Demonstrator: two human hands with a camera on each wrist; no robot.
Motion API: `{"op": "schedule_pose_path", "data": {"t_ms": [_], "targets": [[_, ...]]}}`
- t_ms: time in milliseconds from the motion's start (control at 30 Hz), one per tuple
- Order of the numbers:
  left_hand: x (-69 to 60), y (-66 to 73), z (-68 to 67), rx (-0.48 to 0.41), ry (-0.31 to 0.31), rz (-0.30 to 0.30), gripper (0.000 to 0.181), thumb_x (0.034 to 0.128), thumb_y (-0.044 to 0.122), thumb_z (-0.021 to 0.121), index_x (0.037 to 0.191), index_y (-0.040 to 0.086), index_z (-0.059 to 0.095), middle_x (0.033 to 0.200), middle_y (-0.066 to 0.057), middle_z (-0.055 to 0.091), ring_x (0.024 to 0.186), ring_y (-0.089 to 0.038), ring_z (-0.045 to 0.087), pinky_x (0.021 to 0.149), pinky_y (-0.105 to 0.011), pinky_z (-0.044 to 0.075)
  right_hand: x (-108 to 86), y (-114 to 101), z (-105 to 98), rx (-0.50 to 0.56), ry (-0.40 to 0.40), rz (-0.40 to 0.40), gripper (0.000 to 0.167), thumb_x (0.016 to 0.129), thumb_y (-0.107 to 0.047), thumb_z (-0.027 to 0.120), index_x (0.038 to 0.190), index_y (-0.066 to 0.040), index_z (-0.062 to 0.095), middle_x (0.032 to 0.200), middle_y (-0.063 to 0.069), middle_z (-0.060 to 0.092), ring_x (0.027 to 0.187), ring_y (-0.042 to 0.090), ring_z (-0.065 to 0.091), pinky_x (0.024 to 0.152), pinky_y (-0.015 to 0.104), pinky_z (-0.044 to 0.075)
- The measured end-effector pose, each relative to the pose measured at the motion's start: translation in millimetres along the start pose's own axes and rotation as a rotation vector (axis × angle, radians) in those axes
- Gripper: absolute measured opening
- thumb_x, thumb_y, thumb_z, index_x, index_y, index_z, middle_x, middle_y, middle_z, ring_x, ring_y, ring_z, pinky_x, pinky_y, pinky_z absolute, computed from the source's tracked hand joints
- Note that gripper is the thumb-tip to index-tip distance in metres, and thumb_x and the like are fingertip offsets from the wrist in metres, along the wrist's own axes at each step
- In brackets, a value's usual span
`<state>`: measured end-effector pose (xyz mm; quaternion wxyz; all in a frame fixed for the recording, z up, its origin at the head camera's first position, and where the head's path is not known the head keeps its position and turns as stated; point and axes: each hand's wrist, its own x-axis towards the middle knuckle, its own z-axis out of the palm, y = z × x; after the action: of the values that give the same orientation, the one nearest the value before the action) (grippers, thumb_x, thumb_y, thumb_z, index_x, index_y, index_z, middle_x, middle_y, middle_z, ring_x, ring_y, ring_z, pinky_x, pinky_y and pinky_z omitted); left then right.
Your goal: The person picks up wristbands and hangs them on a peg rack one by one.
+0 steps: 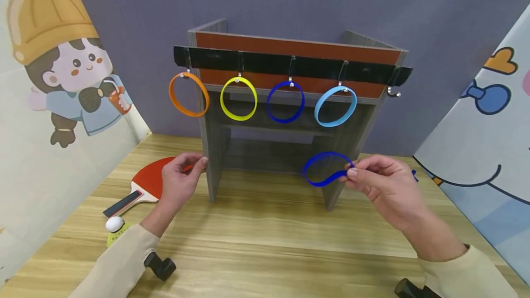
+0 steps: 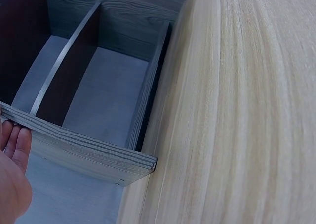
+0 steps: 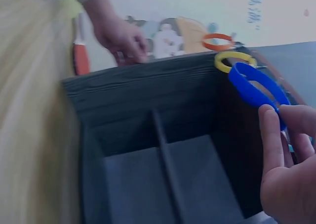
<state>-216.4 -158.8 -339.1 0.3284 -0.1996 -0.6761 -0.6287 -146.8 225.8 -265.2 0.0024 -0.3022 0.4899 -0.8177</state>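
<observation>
My right hand (image 1: 383, 187) pinches a dark blue silicone wristband (image 1: 327, 183) between thumb and fingers, in front of the right side of a grey wooden shelf unit (image 1: 209, 151). The band bends near the fingertips. In the right wrist view the same wristband (image 3: 254, 88) shows bright blue. My left hand (image 1: 182, 178) touches the shelf's left side panel with loosely bent fingers; the left wrist view shows its fingers (image 2: 19, 147) along the panel's outer face. Orange (image 1: 188, 94), yellow (image 1: 239, 99), dark blue (image 1: 285, 102) and light blue (image 1: 335, 107) wristbands hang from hooks on the shelf's black strip (image 1: 265, 61).
A bare metal hook (image 1: 393, 92) hangs at the strip's right end. Left on the wooden table (image 1: 265, 252) lie a red table tennis paddle (image 1: 145, 183), a white ball (image 1: 114, 223) and a yellow shuttlecock (image 1: 118, 233). A small blue object (image 1: 415, 176) shows behind my right hand.
</observation>
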Motion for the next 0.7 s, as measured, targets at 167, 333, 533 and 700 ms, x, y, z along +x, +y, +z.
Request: {"op": "schedule_pose_path", "data": {"t_ms": [167,333,533,700], "targets": [[-0.2,0.1,0.4,-0.001,-0.003,0.014,0.007,0.0806,-0.014,0.066,0.087,-0.016,0.064,0.076,-0.027,0.063,0.064,-0.012,0.065,0.063,-0.02,0.055,8.1,-22,-4,0.171,0.021,-0.062,0.026,0.091,0.023,0.039,0.095,0.016,0.064,0.093,0.027,0.066,0.085,0.036,0.067,0.079,0.038,0.054],[-0.3,0.5,-0.1,0.002,-0.004,0.017,0.007,0.0807,-0.014,0.066,0.087,-0.016,0.064,0.076,-0.027,0.063,0.064,-0.011,0.065,0.063,-0.02,0.055,14.7,-43,-6,0.28,0.147,-0.077,0.027,0.094,0.018,0.038,0.095,0.015,0.064,0.094,0.026,0.066,0.086,0.037,0.067,0.081,0.037,0.052],[-0.4,-0.1,-0.8,-0.001,-0.006,0.016,0.007,0.0807,-0.014,0.066,0.087,-0.015,0.064,0.075,-0.026,0.063,0.064,-0.011,0.065,0.064,-0.02,0.055,22.8,-50,-14,0.378,0.248,-0.096,0.023,0.094,0.015,0.04,0.091,0.014,0.064,0.094,0.026,0.067,0.084,0.037,0.067,0.08,0.036,0.053],[-0.4,-1.2,-0.7,-0.01,-0.008,0.014,0.007,0.081,-0.014,0.066,0.087,-0.016,0.064,0.075,-0.025,0.063,0.064,-0.012,0.065,0.064,-0.021,0.055,27.6,-49,-23,0.374,0.364,-0.113,0.017,0.093,0.013,0.046,0.091,0.011,0.063,0.093,0.023,0.067,0.084,0.034,0.068,0.078,0.033,0.054]]}}
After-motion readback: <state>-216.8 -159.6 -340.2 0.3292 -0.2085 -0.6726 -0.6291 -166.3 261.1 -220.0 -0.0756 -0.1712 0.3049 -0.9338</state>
